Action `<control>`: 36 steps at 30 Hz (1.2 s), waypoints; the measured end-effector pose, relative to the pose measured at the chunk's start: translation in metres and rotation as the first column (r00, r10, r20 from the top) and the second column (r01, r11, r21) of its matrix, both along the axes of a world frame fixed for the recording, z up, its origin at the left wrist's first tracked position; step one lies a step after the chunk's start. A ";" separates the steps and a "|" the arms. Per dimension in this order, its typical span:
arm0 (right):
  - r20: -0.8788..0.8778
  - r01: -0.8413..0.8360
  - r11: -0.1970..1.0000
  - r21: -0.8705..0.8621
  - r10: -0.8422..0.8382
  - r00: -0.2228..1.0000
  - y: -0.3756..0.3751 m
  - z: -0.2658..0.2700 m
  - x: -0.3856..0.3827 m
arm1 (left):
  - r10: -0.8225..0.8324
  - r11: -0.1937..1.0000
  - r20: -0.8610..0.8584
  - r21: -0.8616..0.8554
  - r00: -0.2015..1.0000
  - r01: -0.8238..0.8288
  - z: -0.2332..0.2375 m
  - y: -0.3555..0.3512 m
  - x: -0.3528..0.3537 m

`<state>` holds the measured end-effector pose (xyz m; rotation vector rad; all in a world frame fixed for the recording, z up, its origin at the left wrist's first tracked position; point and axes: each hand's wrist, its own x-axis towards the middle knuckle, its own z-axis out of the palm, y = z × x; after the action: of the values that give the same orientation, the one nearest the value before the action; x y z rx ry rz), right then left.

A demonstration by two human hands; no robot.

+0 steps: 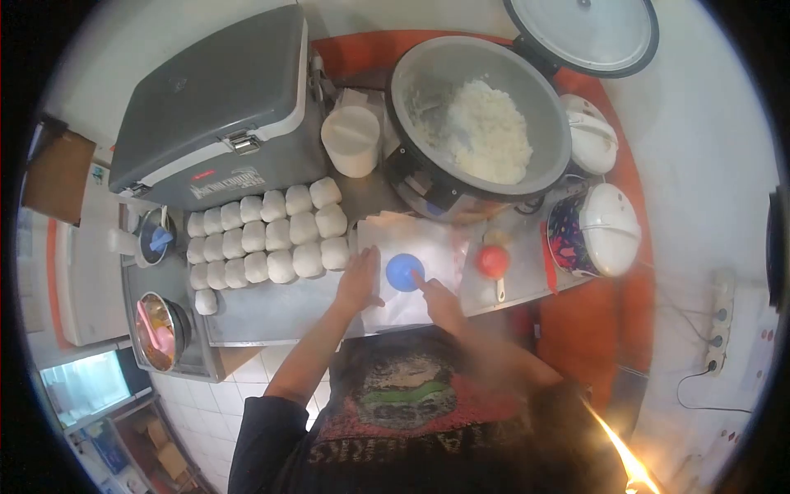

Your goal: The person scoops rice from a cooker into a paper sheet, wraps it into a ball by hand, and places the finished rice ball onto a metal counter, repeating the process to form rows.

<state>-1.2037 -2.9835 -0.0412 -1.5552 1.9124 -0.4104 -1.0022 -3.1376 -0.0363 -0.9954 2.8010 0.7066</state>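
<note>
A stack of white paper sheets point(436, 239) lies on the metal counter in front of me. My left hand point(360, 280) rests on the left edge of the sheets, fingers stretched out, holding nothing. On the paper sits a round blue scoop point(403, 272), seen from above. The fingers of my right hand point(440, 303) are closed at its lower right rim, where a handle would be covered by the hand. Just right of the paper is a red round scoop point(492, 262) with a pale handle. Behind the sheets, a big open rice cooker point(403, 165) contains white rice point(490, 136).
Rows of white wrapped packets point(255, 237) cover the counter at left, before a grey cooler box point(214, 107). A white container point(350, 142) stands beside the cooker. Patterned tubs with white lids point(609, 230) are at right. Bowls with utensils point(174, 329) sit far left.
</note>
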 end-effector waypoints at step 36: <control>0.071 0.607 0.501 -0.617 -0.732 0.677 -0.032 0.012 -0.111 | 0.148 0.987 -0.293 -0.013 0.944 -0.159 0.015 -0.048 -0.065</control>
<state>-1.3145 -3.0152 -0.0294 -1.1015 2.7112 -1.3768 -1.0670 -3.1855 -0.0209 -1.2204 3.0178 0.8912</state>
